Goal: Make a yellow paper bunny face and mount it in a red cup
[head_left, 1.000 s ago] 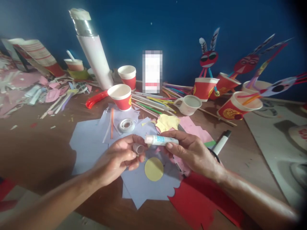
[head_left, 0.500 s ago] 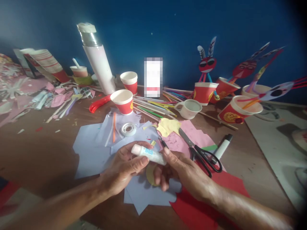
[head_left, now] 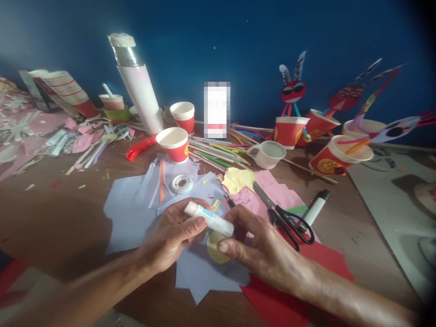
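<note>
A white glue stick [head_left: 211, 219] with a blue label lies tilted across the fingers of my left hand [head_left: 182, 229], the thumb pressing on it from the near side. Its capped end points up and to the left. My right hand [head_left: 260, 247] is beside the lower end, thumb and index finger spread apart around it; its other fingers are mostly hidden. Under the stick, a round yellow paper disc [head_left: 216, 250] rests on pale blue paper [head_left: 207, 274]. Black-handled scissors [head_left: 284, 218] lie to the right of my right hand, partly on pink paper [head_left: 275, 186].
Beyond my hands are a white tape roll [head_left: 181, 183], a yellow paper piece [head_left: 238, 180], red paper cups [head_left: 173, 147], a white mug [head_left: 269, 155] and loose sticks [head_left: 218, 152]. A marker [head_left: 316, 211] and red paper [head_left: 286, 290] lie right. A tall flask [head_left: 141, 93] stands at the back.
My right thumb has come off the top of the glue stick and dropped below its lower end, the fingers opening. The stick has shifted slightly left and rolled in my left hand.
</note>
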The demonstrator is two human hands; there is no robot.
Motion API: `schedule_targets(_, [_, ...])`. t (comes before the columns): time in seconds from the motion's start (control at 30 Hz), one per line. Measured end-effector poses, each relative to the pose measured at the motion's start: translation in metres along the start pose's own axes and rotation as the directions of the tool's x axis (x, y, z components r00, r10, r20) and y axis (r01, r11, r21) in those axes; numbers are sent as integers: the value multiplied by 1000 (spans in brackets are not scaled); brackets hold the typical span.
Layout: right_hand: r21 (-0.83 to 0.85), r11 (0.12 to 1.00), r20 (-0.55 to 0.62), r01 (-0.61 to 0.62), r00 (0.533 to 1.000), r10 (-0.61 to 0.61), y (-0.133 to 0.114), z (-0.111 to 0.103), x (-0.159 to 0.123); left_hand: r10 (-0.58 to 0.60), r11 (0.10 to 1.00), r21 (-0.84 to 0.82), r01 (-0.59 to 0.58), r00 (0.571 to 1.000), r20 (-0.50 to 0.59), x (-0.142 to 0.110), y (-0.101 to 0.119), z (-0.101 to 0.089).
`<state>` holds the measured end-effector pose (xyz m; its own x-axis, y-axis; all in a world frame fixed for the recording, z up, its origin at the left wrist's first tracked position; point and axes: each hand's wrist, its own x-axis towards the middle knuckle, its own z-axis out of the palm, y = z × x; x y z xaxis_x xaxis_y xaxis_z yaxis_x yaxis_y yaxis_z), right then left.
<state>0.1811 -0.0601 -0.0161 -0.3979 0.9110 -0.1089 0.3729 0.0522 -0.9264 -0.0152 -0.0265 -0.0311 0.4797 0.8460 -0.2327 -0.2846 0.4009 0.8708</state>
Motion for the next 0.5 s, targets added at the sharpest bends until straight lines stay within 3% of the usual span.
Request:
schedule_targets(0.1, [311, 947, 221, -84, 975, 13, 0, -1, 3, -2, 1000, -2, 2, 1000, 27, 0, 0, -1])
schedule_targets(0.17, [390, 912, 269, -126, 963, 18, 1, 0, 6, 4, 1000, 15, -5, 999, 48, 0, 1, -2])
schedule_targets(0.23, [288, 953, 210, -93, 977, 32, 1, 1, 6, 17, 999, 30, -19, 998, 56, -1, 2, -2])
schedule_targets(0.3, [18, 1000, 64, 9, 998, -10, 1, 2, 5, 18, 999, 40, -20, 999, 47, 0, 2, -3])
schedule_targets(0.4, [-361, 927, -142, 102, 976, -163, 2, 3, 2, -12, 998, 59, 11, 1000, 11, 0, 2, -3])
schedule_targets(0.43, [-392, 914, -167, 106, 969, -184, 2, 3, 1, -24, 998, 60, 24, 1000, 4, 0, 2, -2])
schedule_targets(0.5, [-289, 953, -131, 87, 983, -130, 2, 2, 1, -41, 998, 49, 41, 999, 4, 0, 1, -2])
